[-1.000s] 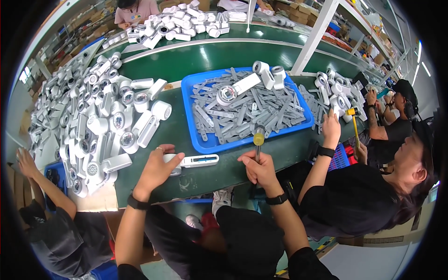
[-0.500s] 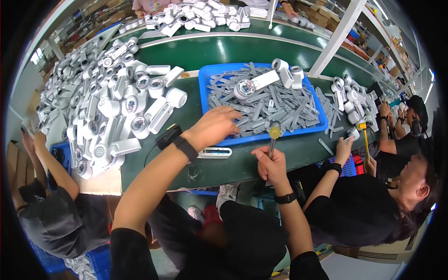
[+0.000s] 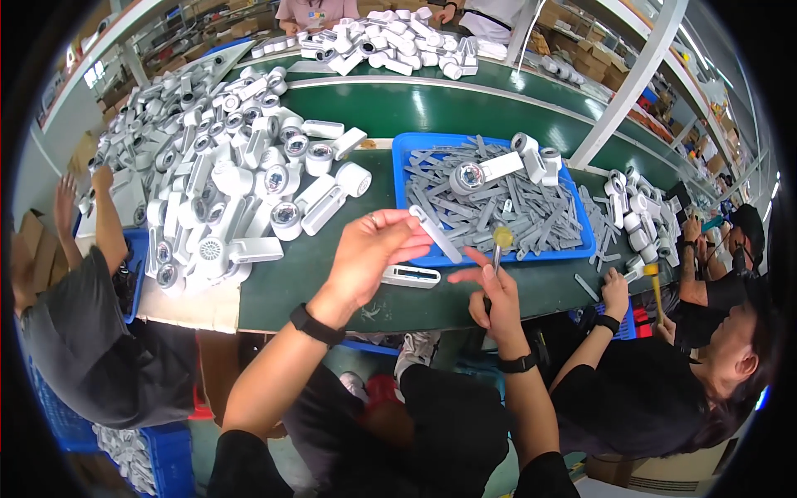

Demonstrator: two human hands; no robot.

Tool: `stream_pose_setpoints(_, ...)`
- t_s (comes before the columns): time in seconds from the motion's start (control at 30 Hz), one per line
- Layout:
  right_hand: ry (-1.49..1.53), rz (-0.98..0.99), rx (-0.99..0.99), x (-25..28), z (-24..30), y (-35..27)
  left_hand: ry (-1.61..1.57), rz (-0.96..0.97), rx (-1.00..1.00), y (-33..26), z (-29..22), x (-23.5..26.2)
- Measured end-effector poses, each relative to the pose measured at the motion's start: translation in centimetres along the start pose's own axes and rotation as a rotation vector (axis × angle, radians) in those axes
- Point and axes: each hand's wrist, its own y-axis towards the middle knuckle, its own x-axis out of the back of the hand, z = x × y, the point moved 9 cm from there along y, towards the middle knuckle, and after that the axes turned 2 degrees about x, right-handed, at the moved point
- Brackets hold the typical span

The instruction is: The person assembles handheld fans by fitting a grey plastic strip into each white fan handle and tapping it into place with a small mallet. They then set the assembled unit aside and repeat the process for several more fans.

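My left hand point(image 3: 369, 253), over the blue tray point(image 3: 401, 178) earlier, is now pinching a grey strip point(image 3: 436, 235), so picking is apparently finishing; right hand point(image 3: 496, 303) is gripping a yellow-headed tool point(image 3: 503, 237); white housing point(image 3: 411, 276) is lying just below.

Smooth, lightly glossy plastic by look for the blue tray point(image 3: 399, 170); matt plastic for the grey strips point(image 3: 515, 207) inside and the single strip point(image 3: 440, 237) near its left front corner. Left of the tray, smooth white plastic housings point(image 3: 325, 209), softly sheened. Before it, a shiny yellow tool head point(image 3: 503, 237). Beneath, a scuffed desk point(image 3: 286, 295); beyond, a glossy, reflective green surface point(image 3: 382, 109).
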Motion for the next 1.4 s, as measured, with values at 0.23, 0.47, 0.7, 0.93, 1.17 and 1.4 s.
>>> stream_pose_setpoints(0.23,-0.245,-0.124,0.033,-2.1,0.7,0.4,0.607,-0.106,-0.200,-2.4,-0.6,2.2)
stream_pose_setpoints(0.47,-0.282,-0.144,-0.049,-0.4,-0.3,-0.6,1.436,-0.077,-0.717,-5.3,0.2,3.8)
stream_pose_setpoints(0.7,-0.433,-0.065,-0.164,-1.9,-1.6,-0.3,1.224,-0.006,-0.690,-5.3,1.2,4.6)
stream_pose_setpoints(0.93,-0.613,0.004,-0.209,-2.9,-2.8,0.3,1.199,-0.046,-0.673,-5.3,1.1,4.4)
stream_pose_setpoints(1.17,-0.705,0.002,-0.180,-3.3,-2.6,0.6,1.203,-0.068,-0.672,-5.4,1.5,5.0)
stream_pose_setpoints(1.4,-0.684,0.085,-0.238,-3.4,-2.6,1.7,1.284,-0.028,-0.782,-5.4,1.4,4.5)
